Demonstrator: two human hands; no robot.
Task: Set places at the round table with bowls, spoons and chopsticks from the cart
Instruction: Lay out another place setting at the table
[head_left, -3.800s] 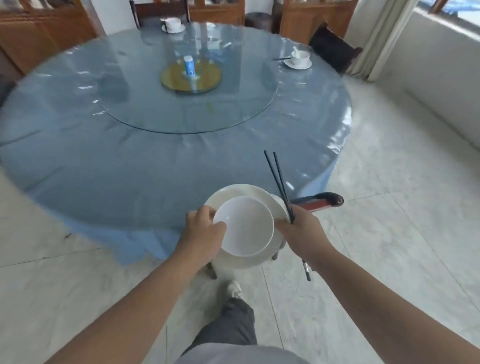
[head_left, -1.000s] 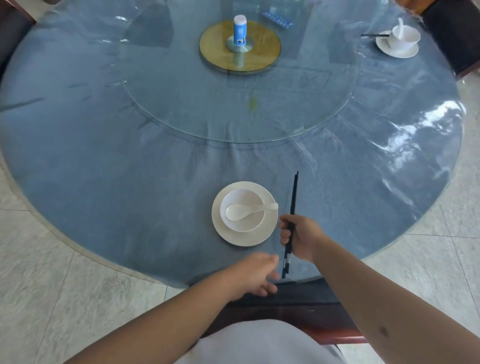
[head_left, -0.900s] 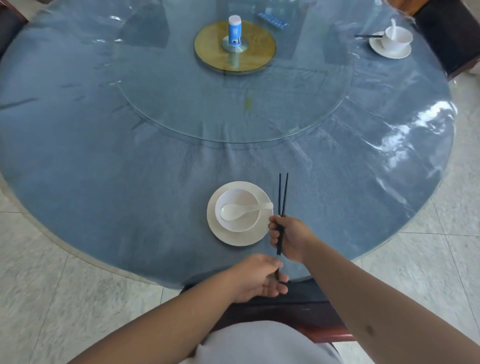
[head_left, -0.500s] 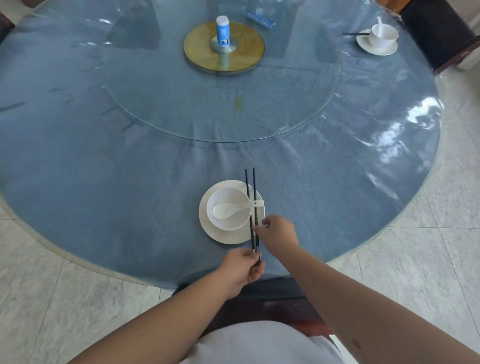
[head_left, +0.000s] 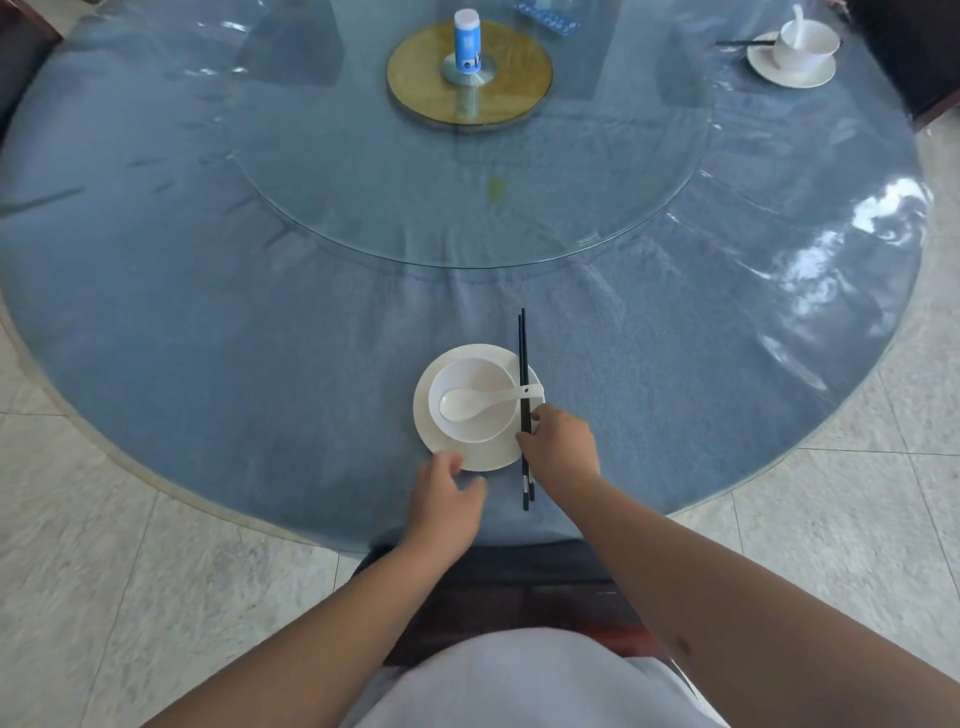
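A white bowl (head_left: 470, 375) stands on a white plate (head_left: 423, 415) near the front edge of the round table (head_left: 208, 364). A white spoon (head_left: 467, 404) lies in the bowl, its handle pointing right. A pair of black chopsticks (head_left: 522, 353) lies along the plate's right rim, crossing the spoon handle. My right hand (head_left: 563, 452) pinches the chopsticks near their middle. My left hand (head_left: 447, 493) hovers at the plate's near rim, fingers loosely curled and holding nothing.
A glass turntable (head_left: 363, 182) fills the table's middle, with a blue-and-white bottle (head_left: 466, 41) on a gold disc (head_left: 514, 98). A set place, cup on saucer (head_left: 795, 52), is at the far right. A dark chair (head_left: 509, 577) is tucked under the table's front edge.
My left hand has let go of the chopsticks' near ends and moved left toward the plate. The right hand has brought the chopsticks down along the plate's right rim.
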